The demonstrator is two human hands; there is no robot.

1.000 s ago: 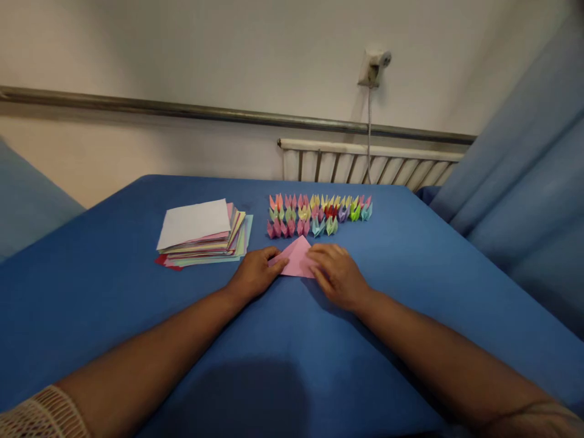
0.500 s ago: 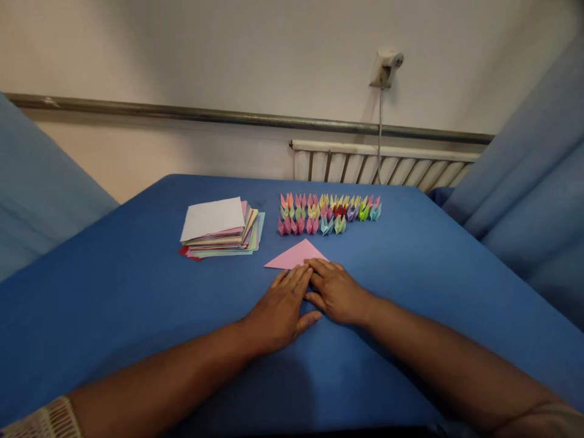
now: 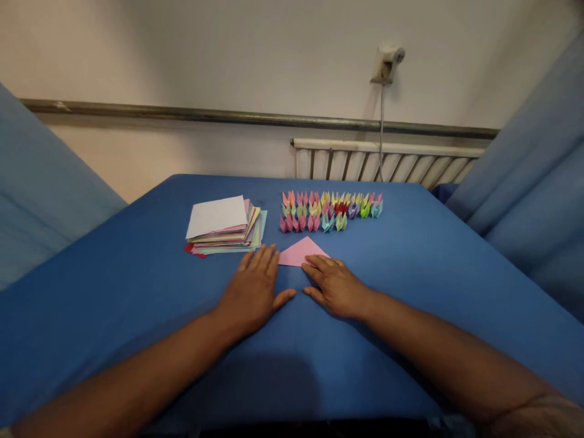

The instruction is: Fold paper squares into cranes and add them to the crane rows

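Observation:
A pink sheet of paper (image 3: 301,251), folded into a triangle, lies flat on the blue table in front of me, its peak pointing away. My left hand (image 3: 254,291) rests flat over its left corner, fingers stretched forward and thumb out to the side. On the right part of the fold lies my right hand (image 3: 335,286), fingers extended and thumb apart on the table. Both hands cover the triangle's side corners. Beyond the paper stand rows of small folded paper cranes (image 3: 313,223) in several colours.
A stack of coloured paper (image 3: 219,219) with a white sheet on top sits left of the cranes. The blue-covered table (image 3: 387,359) reaches the wall, where a radiator (image 3: 356,161), a metal pipe (image 3: 219,115) and a socket (image 3: 384,66) show. Blue curtains (image 3: 533,158) hang at both sides.
My left hand has slid left along the paper's near edge, away from my right hand, to the triangle's left corner. My right hand has stayed nearly in place.

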